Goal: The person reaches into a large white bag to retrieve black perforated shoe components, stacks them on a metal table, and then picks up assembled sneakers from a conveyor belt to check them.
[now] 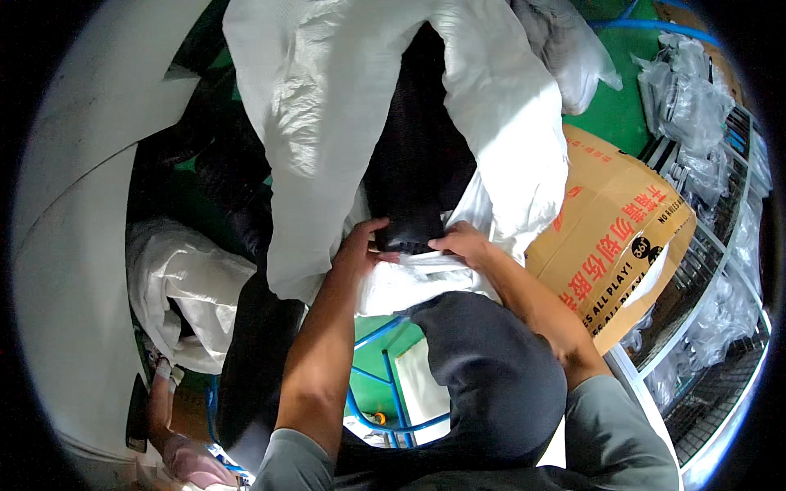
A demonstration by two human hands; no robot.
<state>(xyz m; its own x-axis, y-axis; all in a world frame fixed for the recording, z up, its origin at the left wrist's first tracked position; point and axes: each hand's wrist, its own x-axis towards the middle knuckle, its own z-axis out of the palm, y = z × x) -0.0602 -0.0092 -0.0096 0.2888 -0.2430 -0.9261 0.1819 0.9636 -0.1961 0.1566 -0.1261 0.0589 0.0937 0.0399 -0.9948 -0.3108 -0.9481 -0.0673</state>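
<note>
A large white woven sack (315, 139) stands in front of me with its mouth spread wide. Inside it lies a dark black bundle (409, 196) that looks like stacked fabric; its depth is lost in shadow. My left hand (360, 250) is at the bundle's near left corner, thumb on top and fingers along the sack's near rim. At the near right corner, my right hand (460, 242) has its thumb and fingers closed on the bundle's edge. Both hands' far fingertips are partly hidden by the cloth and bundle.
On the right a brown cardboard box (610, 237) leans beside a wire rack (704, 327) with clear plastic bags. Another white sack (201, 286) sits at left, near another person's arm (161, 401). Blue metal tubing (389, 385) shows below, above a green floor.
</note>
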